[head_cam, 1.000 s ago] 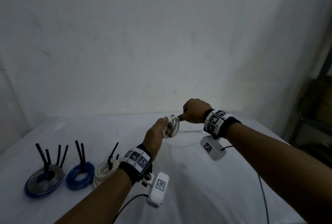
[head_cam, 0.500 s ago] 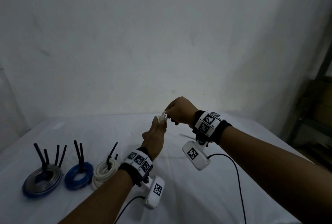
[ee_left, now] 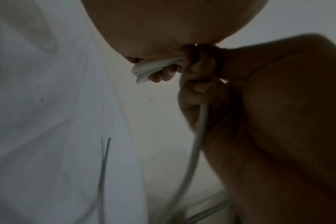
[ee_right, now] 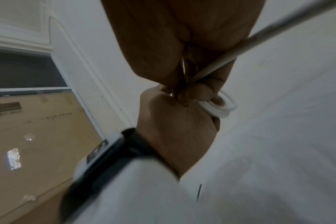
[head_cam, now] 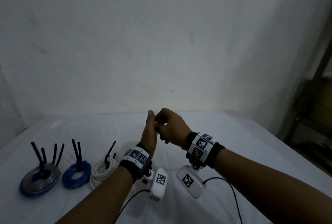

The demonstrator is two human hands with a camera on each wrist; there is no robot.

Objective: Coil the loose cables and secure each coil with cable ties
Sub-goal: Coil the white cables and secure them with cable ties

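At frame centre, the left hand (head_cam: pixel 149 134) clenches a small white cable coil (ee_right: pixel 223 106). The right hand (head_cam: pixel 171 128) pinches its loose strand (ee_left: pixel 194 151), touching the left.

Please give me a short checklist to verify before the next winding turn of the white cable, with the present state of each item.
1. Left hand grips the small white cable coil: ok.
2. Right hand holds the loose white cable strand to feed it: ok.
3. Loops lie together, none slipping out: ok.
4. How much loose cable remains: cannot tell.
5. A spare cable tie near the hands: cannot tell.
6. Three finished coils, grey-blue, blue, cream, stand apart from the hands: ok.
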